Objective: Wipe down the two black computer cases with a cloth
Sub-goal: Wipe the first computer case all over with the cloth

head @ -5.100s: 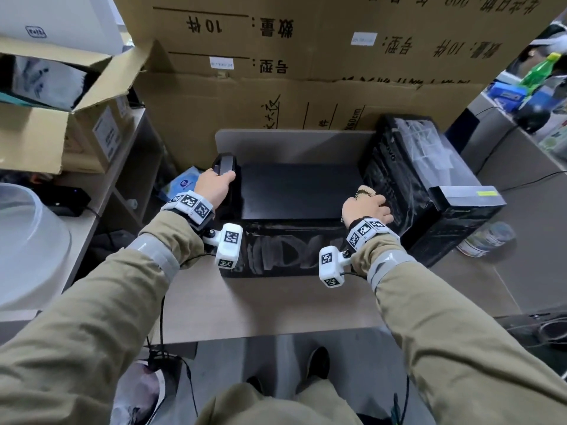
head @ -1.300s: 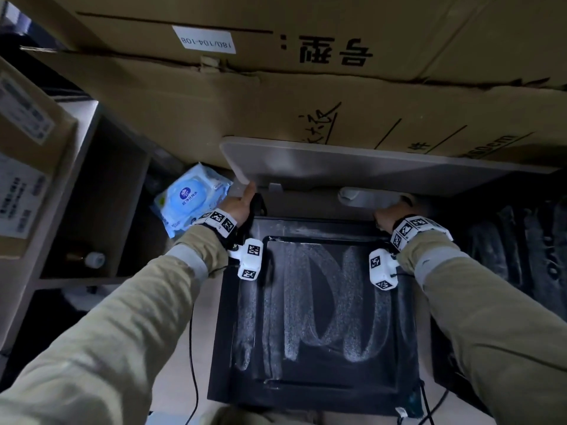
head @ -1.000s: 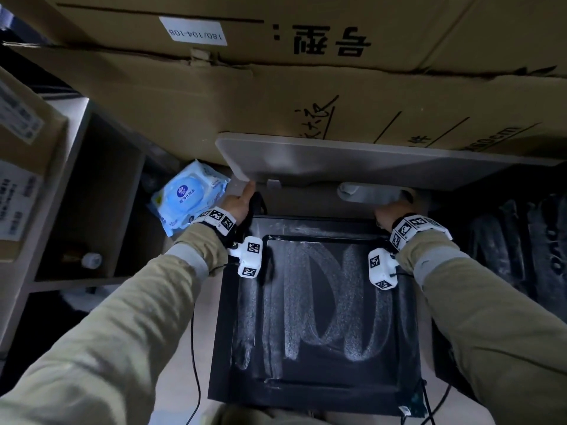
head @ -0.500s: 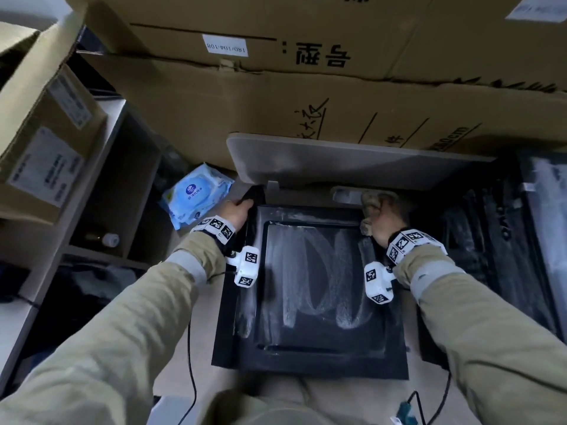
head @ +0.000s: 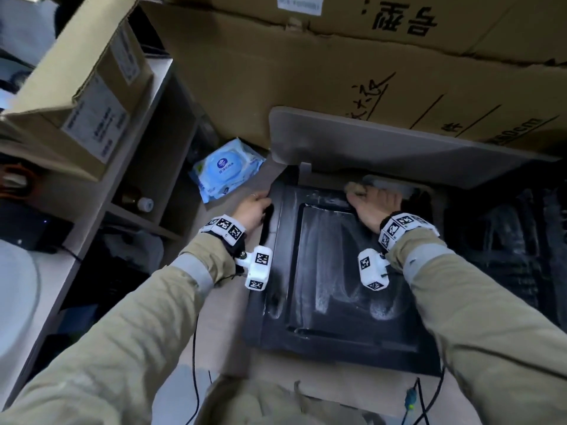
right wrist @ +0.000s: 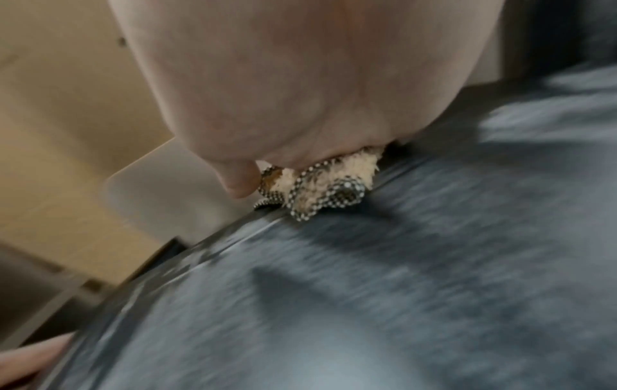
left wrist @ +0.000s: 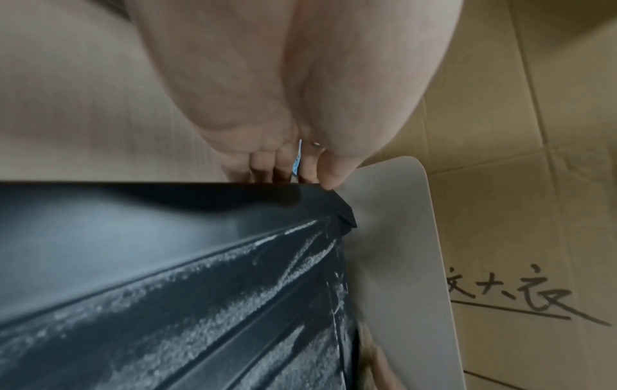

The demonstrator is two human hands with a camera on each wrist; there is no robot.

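A black computer case (head: 337,271) lies flat in front of me, its top panel dusty with pale wipe streaks. My left hand (head: 254,207) grips the case's far left edge; the left wrist view shows the fingers (left wrist: 284,169) curled over that edge of the case (left wrist: 167,290). My right hand (head: 377,204) holds a bunched beige cloth (head: 356,188) and presses it on the far rim. In the right wrist view the cloth (right wrist: 320,184), with its checkered trim, sits under the fingers on the case (right wrist: 367,290). A second black case (head: 515,240) stands at the right in shadow.
A grey board (head: 399,148) leans against large cardboard boxes (head: 306,72) just behind the case. A blue wet-wipe pack (head: 227,173) lies to the far left. A shelf unit (head: 147,167) with a carton stands at the left. Cables (head: 411,400) hang at the near edge.
My right hand has come out from behind the far right corner and slid the cloth leftward along the far rim. The left hand keeps its hold on the left edge.
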